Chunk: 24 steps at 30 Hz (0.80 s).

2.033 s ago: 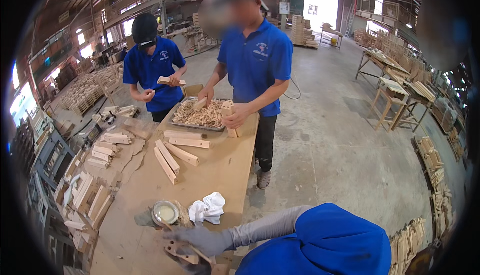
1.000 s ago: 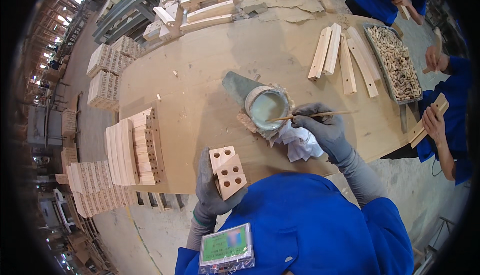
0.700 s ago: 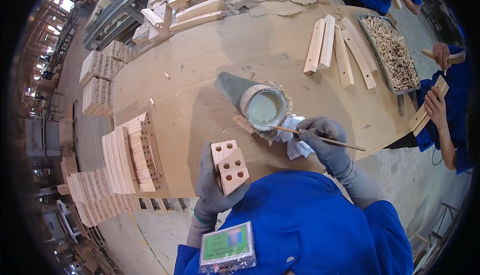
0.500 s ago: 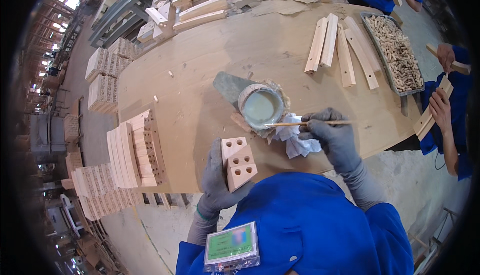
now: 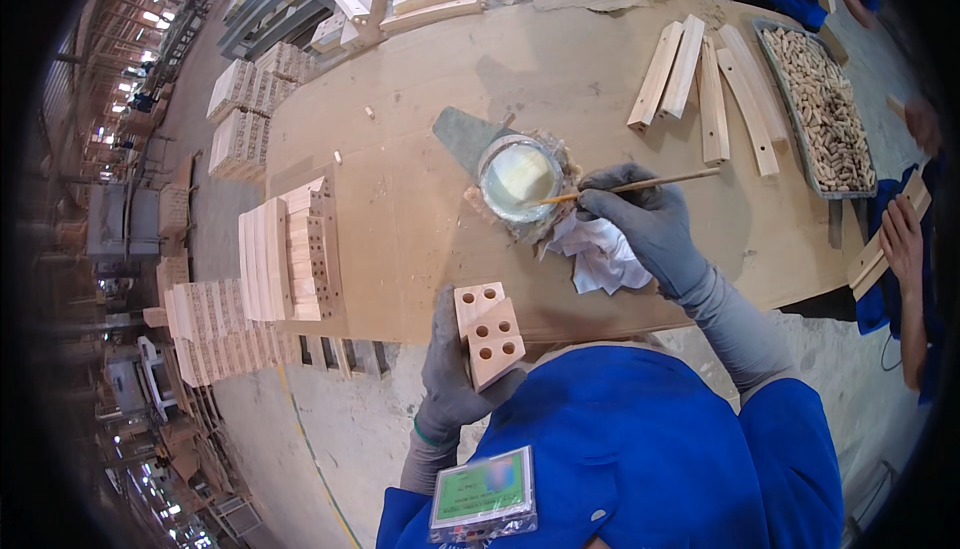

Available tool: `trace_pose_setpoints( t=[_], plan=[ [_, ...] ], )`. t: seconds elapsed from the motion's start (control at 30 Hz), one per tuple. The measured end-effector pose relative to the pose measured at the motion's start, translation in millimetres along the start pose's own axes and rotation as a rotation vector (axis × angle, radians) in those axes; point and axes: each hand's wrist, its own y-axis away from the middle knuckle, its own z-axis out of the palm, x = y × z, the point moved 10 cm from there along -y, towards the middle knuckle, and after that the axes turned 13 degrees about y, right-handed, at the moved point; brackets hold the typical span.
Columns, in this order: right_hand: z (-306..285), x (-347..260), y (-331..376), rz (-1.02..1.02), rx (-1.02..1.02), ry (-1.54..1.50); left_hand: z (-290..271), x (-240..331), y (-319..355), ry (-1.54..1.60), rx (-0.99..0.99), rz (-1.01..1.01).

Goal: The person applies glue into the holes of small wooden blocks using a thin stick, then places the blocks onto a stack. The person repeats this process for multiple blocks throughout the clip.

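Observation:
My left hand [image 5: 447, 377], in a grey glove, is closed around a small bundle of wooden pieces [image 5: 491, 331]. Their end faces, with pairs of round drilled holes, point upward. In my gloved right hand [image 5: 645, 221] is a thin wooden stick [image 5: 672, 180], gripped between fingers and thumb. Its lower end reaches over the near right rim of a round pot [image 5: 486, 189] of whitish liquid [image 5: 522, 173]; whether the tip touches the liquid, I cannot tell. A crumpled white cloth [image 5: 605, 257] lies beside the pot, just below my right hand.
Drilled wooden pieces [image 5: 285, 254] stand stacked at the table's left edge. Long wooden bars [image 5: 712, 104] and a tray [image 5: 822, 192] of dowels lie at the right. Two loose dowels [image 5: 338, 157] rest left of the pot. Co-workers' hands [image 5: 902, 239] hold wood at the far right.
The stick now slants, its upper end raised, and its lower end has moved further in over the pot. My left hand still holds the wooden pieces. The whole view has shifted slightly.

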Motion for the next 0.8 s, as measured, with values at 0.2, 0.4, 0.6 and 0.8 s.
trace_pose_setpoints(
  t=[0.2,0.4,0.6,0.8],
  plan=[
    [14.9,10.5,-1.7,-0.016,0.077,0.037,-28.7,-6.9,-4.5,-0.041,-0.049,0.126],
    [37.5,-28.3,42.3,-0.390,0.154,0.570,-58.6,-41.2,-12.6,0.027,-0.064,0.000],
    [27.9,-3.0,55.7,-0.017,0.395,-0.085,-58.9,-51.5,-35.8,0.081,-0.169,-0.022],
    [25.2,-58.9,31.0,-0.034,0.362,-0.118,-42.7,-49.1,-48.7,0.078,-0.327,0.001]
  ],
)
